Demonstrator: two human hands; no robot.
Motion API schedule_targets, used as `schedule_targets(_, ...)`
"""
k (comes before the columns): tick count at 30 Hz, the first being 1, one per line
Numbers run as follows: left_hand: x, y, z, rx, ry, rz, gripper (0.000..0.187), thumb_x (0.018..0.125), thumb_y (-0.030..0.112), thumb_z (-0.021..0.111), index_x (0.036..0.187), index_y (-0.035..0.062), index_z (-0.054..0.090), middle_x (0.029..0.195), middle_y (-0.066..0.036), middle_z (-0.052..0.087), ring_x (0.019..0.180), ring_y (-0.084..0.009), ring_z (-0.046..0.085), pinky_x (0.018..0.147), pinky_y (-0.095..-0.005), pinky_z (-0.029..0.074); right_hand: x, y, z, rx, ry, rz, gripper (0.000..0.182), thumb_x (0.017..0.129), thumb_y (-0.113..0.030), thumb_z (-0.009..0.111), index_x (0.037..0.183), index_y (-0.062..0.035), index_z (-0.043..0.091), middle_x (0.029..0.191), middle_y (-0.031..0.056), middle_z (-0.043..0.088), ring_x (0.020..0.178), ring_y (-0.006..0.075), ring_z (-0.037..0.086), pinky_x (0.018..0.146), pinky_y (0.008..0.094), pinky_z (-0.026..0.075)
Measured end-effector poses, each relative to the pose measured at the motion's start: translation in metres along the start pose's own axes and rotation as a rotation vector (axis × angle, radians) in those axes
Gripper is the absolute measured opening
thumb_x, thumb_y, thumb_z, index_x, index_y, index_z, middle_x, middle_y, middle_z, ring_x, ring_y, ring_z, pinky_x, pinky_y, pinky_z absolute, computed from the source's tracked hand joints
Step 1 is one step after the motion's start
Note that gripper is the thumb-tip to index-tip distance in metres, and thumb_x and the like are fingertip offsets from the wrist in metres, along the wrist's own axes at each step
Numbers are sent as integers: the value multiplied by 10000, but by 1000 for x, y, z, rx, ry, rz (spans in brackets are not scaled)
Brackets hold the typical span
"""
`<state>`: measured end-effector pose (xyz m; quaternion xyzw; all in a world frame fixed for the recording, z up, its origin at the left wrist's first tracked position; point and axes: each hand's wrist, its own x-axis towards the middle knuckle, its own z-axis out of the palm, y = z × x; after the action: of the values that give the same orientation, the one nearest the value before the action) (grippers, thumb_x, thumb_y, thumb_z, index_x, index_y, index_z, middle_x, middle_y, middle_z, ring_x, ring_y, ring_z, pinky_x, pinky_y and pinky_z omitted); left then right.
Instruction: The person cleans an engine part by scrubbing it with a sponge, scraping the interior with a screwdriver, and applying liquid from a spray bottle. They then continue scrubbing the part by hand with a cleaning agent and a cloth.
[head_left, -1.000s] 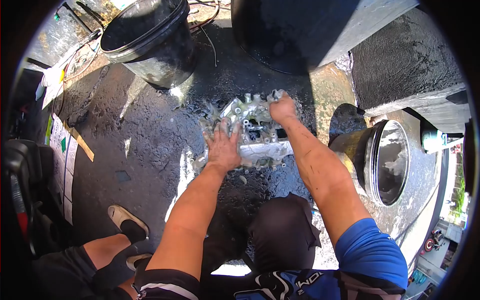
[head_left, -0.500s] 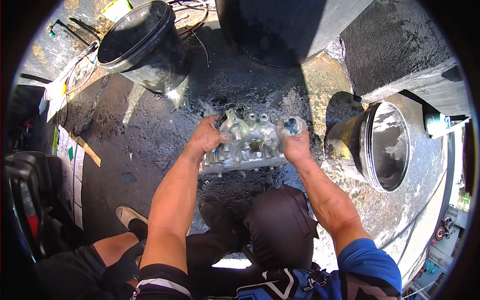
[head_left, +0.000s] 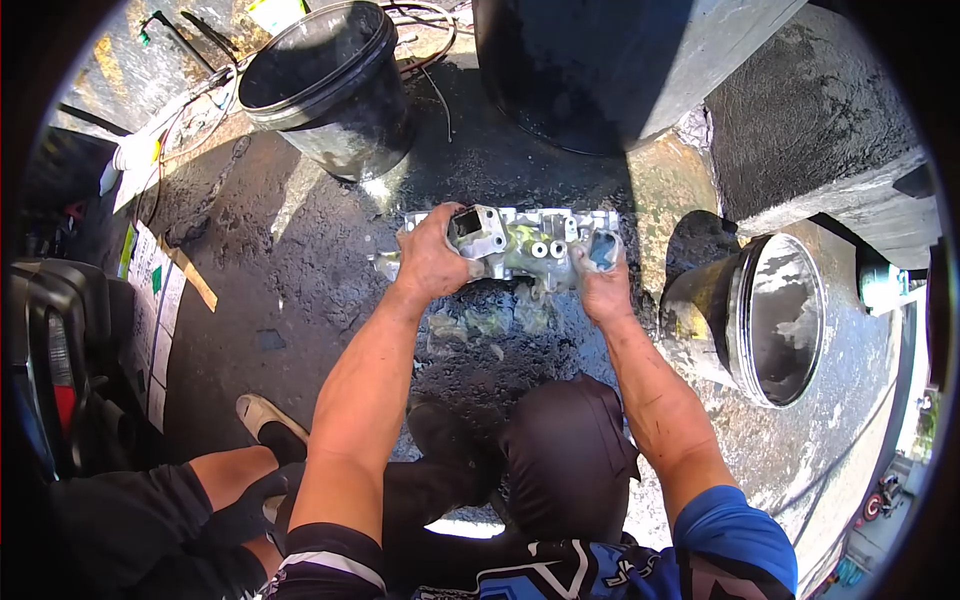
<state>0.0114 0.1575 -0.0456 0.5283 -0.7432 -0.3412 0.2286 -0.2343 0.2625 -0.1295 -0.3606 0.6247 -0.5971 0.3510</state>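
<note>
A silvery metal engine cylinder head (head_left: pixel 540 250) is held low over the wet dark ground, its long side running left to right. My left hand (head_left: pixel 432 255) is wrapped around its left part, beside a squarish port with a dark opening. At the other end, my right hand (head_left: pixel 606 285) grips the casting next to a blue patch (head_left: pixel 603 250). Two pale round openings show on top between my hands. The underside is hidden.
A black bucket (head_left: pixel 350 150) stands beyond my left hand, near a large dark container (head_left: pixel 560 90). Another bucket (head_left: pixel 700 300) lies tipped on the right. A person's shoe (head_left: pixel 265 415) is at the lower left, near papers (head_left: pixel 155 320) on the ground.
Both hands have moved the cylinder head slightly away from me and turned it, so its upper side with the round openings faces me more. The whole view has shifted a little.
</note>
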Motion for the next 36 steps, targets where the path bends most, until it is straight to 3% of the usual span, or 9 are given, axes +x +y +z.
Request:
schedule_targets(4,-3,-16,4,-70,13,-44,763,602,239,930,1281,41,642,1163,-141,742,1098,-242,714,976,-345,542,32,-50,-19,-729,-132,-241,365,937,-280,715,1181,-39,590,1004,261,717,979,452,702,824,481,570)
schedule_targets(8,7,-11,11,0,60,-15,807,601,234,925,1322,33,625,1210,-150,729,1158,-264,693,1033,-349,507,62,-163,22,-828,-59,-167,693,964,-482,678,1391,23,473,1116,272,706,1067,459,685,920,476,552)
schedule_targets(11,24,34,1,108,-49,-79,1155,677,270,878,1590,4,223,1245,-157,721,1230,-337,651,1156,-547,345,80,-178,68,-1001,-582,-465,771,1013,-570,499,1518,3,392,1365,286,588,1350,444,515,1109,476,436)
schedule_targets(14,42,54,3,162,-111,-51,1199,755,240,764,1619,-39,-19,1214,-180,719,1207,-370,651,1173,-665,257,89,-131,73,-1153,-758,-766,516,1043,-381,492,1454,-78,565,1385,184,628,1338,389,511,1111,502,419)
schedule_targets(18,53,74,11,271,-206,-17,1176,759,246,739,1623,-29,-11,1221,-210,706,1208,-370,650,1189,-671,239,121,-145,51,-1103,-794,-577,329,926,-185,615,1220,-65,702,1048,195,733,1031,386,683,939,455,538)
schedule_targets(26,79,87,26,447,-274,70,960,791,336,744,1614,127,298,1526,-142,504,1466,-302,425,1224,-687,147,150,-188,-31,-1093,-67,-286,362,964,-408,653,1001,-52,702,976,222,736,935,401,709,839,479,568)
schedule_targets(31,105,60,39,366,-260,199,1033,731,471,840,1584,134,364,1533,-159,505,1442,-344,455,1165,-740,217,68,-230,-245,-688,48,94,658,908,-462,752,1357,-5,599,1306,233,662,1194,358,649,989,381,507)
schedule_targets(34,114,62,37,300,-290,266,997,728,393,853,1541,32,404,1494,-239,523,1380,-394,511,1167,-392,399,-20,-180,-321,-1272,-101,100,916,875,-536,761,1517,20,417,1302,216,671,1102,354,685,993,376,532)
schedule_targets(36,139,27,46,38,-393,295,997,724,370,859,1541,22,406,1494,-252,517,1389,-384,505,1176,-412,390,-57,-153,-330,-1314,-320,268,936,868,-504,767,1544,18,385,1218,232,702,1034,356,716,940,404,558)
